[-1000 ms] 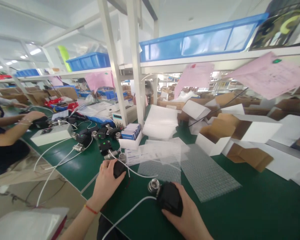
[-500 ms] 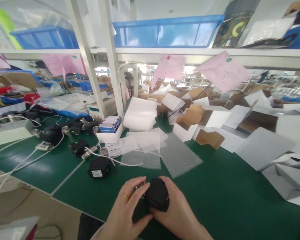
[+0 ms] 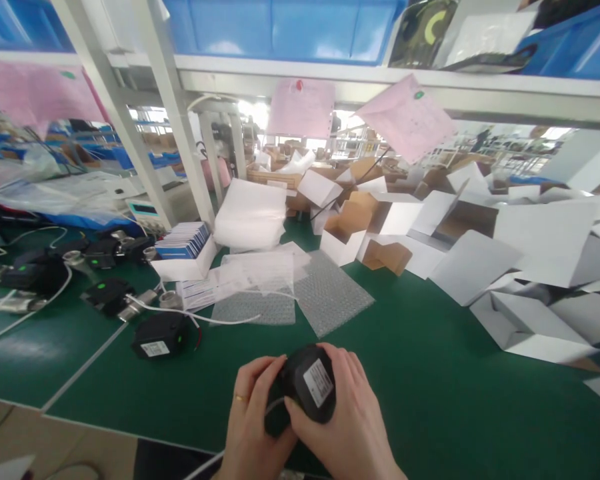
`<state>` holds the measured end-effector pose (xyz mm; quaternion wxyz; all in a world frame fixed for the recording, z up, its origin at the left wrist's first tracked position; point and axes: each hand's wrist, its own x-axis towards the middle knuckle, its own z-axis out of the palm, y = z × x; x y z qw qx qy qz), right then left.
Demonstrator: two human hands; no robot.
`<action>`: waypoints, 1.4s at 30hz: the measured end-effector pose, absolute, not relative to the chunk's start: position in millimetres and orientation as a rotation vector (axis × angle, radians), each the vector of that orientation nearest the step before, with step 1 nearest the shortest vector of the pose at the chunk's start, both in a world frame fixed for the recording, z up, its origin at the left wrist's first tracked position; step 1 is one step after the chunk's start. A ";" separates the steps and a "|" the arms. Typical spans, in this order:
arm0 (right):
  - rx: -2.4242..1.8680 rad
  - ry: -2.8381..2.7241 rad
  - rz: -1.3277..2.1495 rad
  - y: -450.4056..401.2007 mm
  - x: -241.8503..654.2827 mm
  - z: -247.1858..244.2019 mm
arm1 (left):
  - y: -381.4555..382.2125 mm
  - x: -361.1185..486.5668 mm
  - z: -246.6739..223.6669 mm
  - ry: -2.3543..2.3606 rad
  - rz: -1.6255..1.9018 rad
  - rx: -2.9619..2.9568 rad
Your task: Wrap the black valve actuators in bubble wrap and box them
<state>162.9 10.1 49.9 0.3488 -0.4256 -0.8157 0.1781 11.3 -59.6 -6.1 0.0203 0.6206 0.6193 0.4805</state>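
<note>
Close to the front edge of the table, a black valve actuator (image 3: 310, 383) with a white printed label facing up is held between my two hands. My right hand (image 3: 353, 413) wraps its right side, thumb across the lower front. On its left side, my left hand (image 3: 257, 407), with a ring on one finger, grips with curled fingers. A white cable passes below the left fingers; any metal valve body beneath is hidden. To the left lies a similar labelled black actuator (image 3: 160, 335) with red and black wire ends beside it. Another motorized valve (image 3: 107, 297) with a metal body rests behind that.
Bubble wrap sheets (image 3: 335, 293) lie ahead of my hands, near a white box of blue booklets (image 3: 185, 263) and a stack of white foam sheets (image 3: 250, 213). Opened white cartons (image 3: 475, 267) crowd the right side. A shelf beam (image 3: 290, 81) with pink papers crosses above.
The actuator has been turned so its white label now faces up. Both hands stay on it. My view has swung right and down, shifting the table items leftward.
</note>
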 end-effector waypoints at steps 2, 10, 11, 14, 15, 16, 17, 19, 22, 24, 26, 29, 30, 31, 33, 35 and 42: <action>-1.103 -2.157 0.589 11.6 168.7 45.5 | -61.1 8.0 -2.2 1.925 1.497 1.949; -1.026 -1.983 1.079 10.8 168.5 42.1 | -54.6 -1.7 11.3 1.923 1.521 1.891; -1.025 -1.953 1.096 8.8 165.7 39.9 | -54.5 -0.4 11.0 1.948 1.545 1.880; -1.065 -1.830 1.102 4.4 159.3 32.0 | -55.6 2.3 9.0 2.029 1.551 1.866; -1.065 -1.801 1.107 4.2 158.3 30.4 | -56.1 2.2 8.5 2.045 1.533 1.871; -1.052 -1.786 1.108 4.7 158.0 29.8 | -56.5 1.8 8.2 2.047 1.514 1.875; -1.017 -1.797 1.108 5.7 158.3 30.5 | -56.8 1.0 7.9 2.035 1.501 1.870; -0.883 -1.888 1.097 8.6 159.7 35.3 | -57.5 -0.7 7.5 1.920 1.501 1.835; -0.669 -2.028 1.063 11.8 162.5 45.3 | -60.9 -3.1 5.0 1.633 1.514 1.695; -0.596 -2.071 1.088 11.8 163.9 48.7 | -65.3 -4.5 2.4 1.520 1.551 1.627; -0.566 -2.083 1.153 10.1 164.5 47.8 | -70.1 -5.9 0.5 1.498 1.594 1.616; -0.553 -2.032 1.283 5.5 163.8 40.7 | -74.9 -7.3 1.0 1.486 1.590 1.632; -0.559 -1.992 1.337 3.8 163.4 37.7 | -75.4 -7.5 1.8 1.476 1.588 1.632; -0.559 -1.946 1.387 2.1 163.1 34.8 | -75.5 -7.6 2.8 1.462 1.587 1.631; -0.559 -1.855 1.466 -0.7 162.6 30.0 | -74.9 -7.3 4.5 1.424 1.579 1.621; -0.564 -1.796 1.516 -2.9 162.5 26.7 | -74.2 -7.2 5.3 1.398 1.585 1.608; -0.788 -1.659 1.709 -3.6 161.9 16.0 | -73.3 -8.2 6.7 1.458 1.547 1.303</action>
